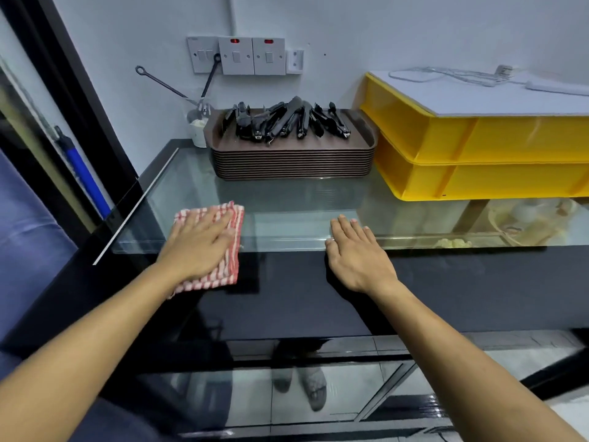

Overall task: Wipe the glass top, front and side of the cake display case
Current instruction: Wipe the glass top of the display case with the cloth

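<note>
Top-wiping step: the left hand (197, 247), fingers spread flat, presses the red-and-white checked cloth (223, 269) on the clear glass top (287, 202) near its left front edge. The right hand (357, 256) rests flat alongside. The next move likely calls for sweeping rightward.

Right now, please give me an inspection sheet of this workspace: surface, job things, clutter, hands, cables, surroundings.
Surface: glass top of the display case, with a glossy black front band below.
Job's things: red-checked cloth lying flat at the glass top's front left.
Clutter: stack of brown trays holding black tongs; two yellow crates under a white board; white cup with utensils.
Hands: left hand presses flat on the cloth; right hand rests flat on the front edge, holding nothing.
Cables: white cable on the board.
Surroundings: wall switches; blue handle at left.
</note>
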`<state>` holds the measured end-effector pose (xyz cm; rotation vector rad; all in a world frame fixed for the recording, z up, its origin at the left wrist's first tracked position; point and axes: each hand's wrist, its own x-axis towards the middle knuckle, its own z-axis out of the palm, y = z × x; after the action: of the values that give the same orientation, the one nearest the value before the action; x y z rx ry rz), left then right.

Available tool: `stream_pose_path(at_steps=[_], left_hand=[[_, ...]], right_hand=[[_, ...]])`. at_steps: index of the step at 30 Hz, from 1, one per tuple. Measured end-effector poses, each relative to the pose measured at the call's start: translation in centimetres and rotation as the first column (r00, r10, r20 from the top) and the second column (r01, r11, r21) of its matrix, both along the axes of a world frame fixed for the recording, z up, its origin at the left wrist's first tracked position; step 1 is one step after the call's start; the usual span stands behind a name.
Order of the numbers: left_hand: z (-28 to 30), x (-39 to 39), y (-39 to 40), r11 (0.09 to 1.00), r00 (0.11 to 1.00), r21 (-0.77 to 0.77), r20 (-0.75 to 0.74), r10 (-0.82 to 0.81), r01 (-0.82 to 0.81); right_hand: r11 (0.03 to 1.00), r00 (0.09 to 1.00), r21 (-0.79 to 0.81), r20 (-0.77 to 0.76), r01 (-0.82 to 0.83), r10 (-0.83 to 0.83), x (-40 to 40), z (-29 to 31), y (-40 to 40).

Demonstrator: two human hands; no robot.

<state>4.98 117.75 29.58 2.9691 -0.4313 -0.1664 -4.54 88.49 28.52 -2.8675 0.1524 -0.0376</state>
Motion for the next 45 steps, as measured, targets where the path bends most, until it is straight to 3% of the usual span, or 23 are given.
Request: stream_pose_path(at_steps=[5,9,11,13,18,21,24,26,34,40,45], left_hand=[[0.2,1.7,-6.2,0.998,1.000,-0.056,-0.008,-0.017,0.017],[-0.4,-7.3,-8.9,0.957,0.958,-0.039,0.025,-0.287,0.288],[-0.8,-10.8,-7.6,0.939,0.940,-0.038,0.025,-0.340,0.341],[-0.5,-9.7,-5.2,0.957,0.957,-0.028,0.018,-0.289,0.289],[0.2,-1.1,-2.5,0.999,1.000,-0.041,-0.026,0.012,-0.013],[0.1,-2.1,-5.7,0.996,0.997,-0.054,-0.005,-0.075,0.075],[-0.6,-8.6,-8.1,0.959,0.960,-0.051,0.036,-0.279,0.280],[-1.0,-11.8,-7.3,0.942,0.943,-0.056,0.042,-0.330,0.332],[0.1,-3.1,-4.6,0.999,1.000,-0.042,-0.024,-0.013,0.012],[-0.3,-12.1,-7.9,0.962,0.962,-0.036,0.017,-0.272,0.272],[0.0,-11.0,-3.1,0.983,0.984,0.011,0.001,-0.181,0.181]], right_hand=[[1.000,1.000,0.013,0.000,0.003,-0.003,0.0,0.1,-0.1],[1.000,1.000,0.007,-0.016,0.001,-0.001,-0.1,0.1,-0.2],[1.000,1.000,0.002,-0.014,0.002,-0.002,-0.1,0.1,-0.2],[1.000,1.000,0.000,-0.016,0.007,-0.007,-0.2,0.1,0.0],[1.000,1.000,-0.009,-0.016,0.011,-0.011,-0.1,0.1,0.1],[1.000,1.000,-0.011,-0.015,0.016,-0.016,-0.1,0.1,0.1],[1.000,1.000,-0.012,-0.021,0.014,-0.014,-0.2,0.1,0.0],[1.000,1.000,-0.018,-0.018,0.011,-0.012,-0.2,0.1,0.0],[1.000,1.000,-0.014,-0.016,-0.001,0.001,-0.1,0.2,0.0],[1.000,0.999,-0.014,-0.030,-0.013,0.013,-0.1,0.2,-0.2],[1.000,1.000,-0.025,-0.023,-0.013,0.013,-0.1,0.1,-0.2]])
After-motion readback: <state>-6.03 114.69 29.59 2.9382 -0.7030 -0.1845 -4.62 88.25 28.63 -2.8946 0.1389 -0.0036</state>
